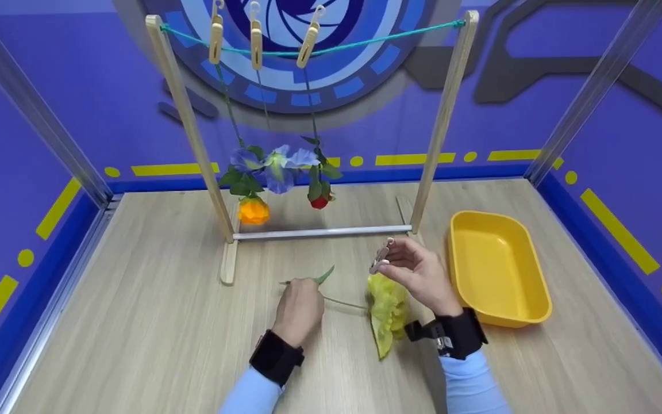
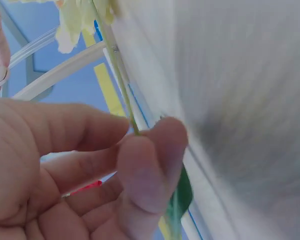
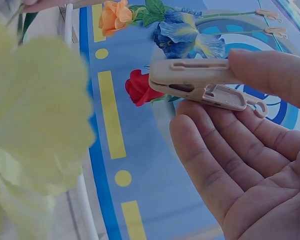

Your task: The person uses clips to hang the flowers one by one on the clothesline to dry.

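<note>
My left hand pinches the thin green stem of a yellow artificial flower between thumb and fingertips, low over the table. A green leaf shows beyond those fingers. The ruffled yellow bloom hangs to the right, below my right hand. In the right wrist view that hand holds a beige clothespin with a hook at its end, thumb on one side and fingers on the other. The flower's petals blur close to that camera.
A wooden frame carries a green cord. Three clothespins on it hold an orange flower, a blue flower and a red rose, heads down. At right stands a yellow tub on the wooden table.
</note>
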Demonstrator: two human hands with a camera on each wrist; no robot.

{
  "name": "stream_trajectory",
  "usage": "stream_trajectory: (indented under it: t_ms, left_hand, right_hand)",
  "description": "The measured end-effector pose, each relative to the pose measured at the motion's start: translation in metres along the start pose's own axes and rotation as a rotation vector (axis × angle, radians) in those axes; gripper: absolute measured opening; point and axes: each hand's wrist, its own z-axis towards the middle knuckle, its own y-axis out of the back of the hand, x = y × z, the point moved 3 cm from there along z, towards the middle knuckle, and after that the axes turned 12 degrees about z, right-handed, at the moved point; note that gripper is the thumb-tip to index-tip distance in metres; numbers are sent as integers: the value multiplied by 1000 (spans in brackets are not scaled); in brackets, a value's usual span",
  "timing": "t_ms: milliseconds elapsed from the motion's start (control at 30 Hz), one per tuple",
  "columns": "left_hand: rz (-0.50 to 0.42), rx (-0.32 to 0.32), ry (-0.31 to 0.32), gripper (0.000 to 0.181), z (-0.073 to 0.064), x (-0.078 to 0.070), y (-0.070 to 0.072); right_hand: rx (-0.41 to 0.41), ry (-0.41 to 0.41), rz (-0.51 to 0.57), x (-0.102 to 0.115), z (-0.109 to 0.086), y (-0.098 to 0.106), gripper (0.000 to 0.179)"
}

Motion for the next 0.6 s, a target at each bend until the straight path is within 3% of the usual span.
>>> stream_trajectory:
  t_ms: [167,300,367,467,600]
  left_hand:
    - [-45,-153,5,23,2,-2,10]
    - [-58,-317,-49,14,1,-4,17]
    - [-79,-368,-72,12,1,-6,20]
    - [-131,-394,-93,16,0,-9,23]
    - [-235,-369,-92,24,0,-13,28]
  right_hand:
    - [5,22,11,0,0,0,30]
    - [13,25,35,0,0,1,32]
    - [19,29,40,1,0,1,32]
    - [19,34,33,1,0,2,32]
    - [5,26,16,2,-1,3,31]
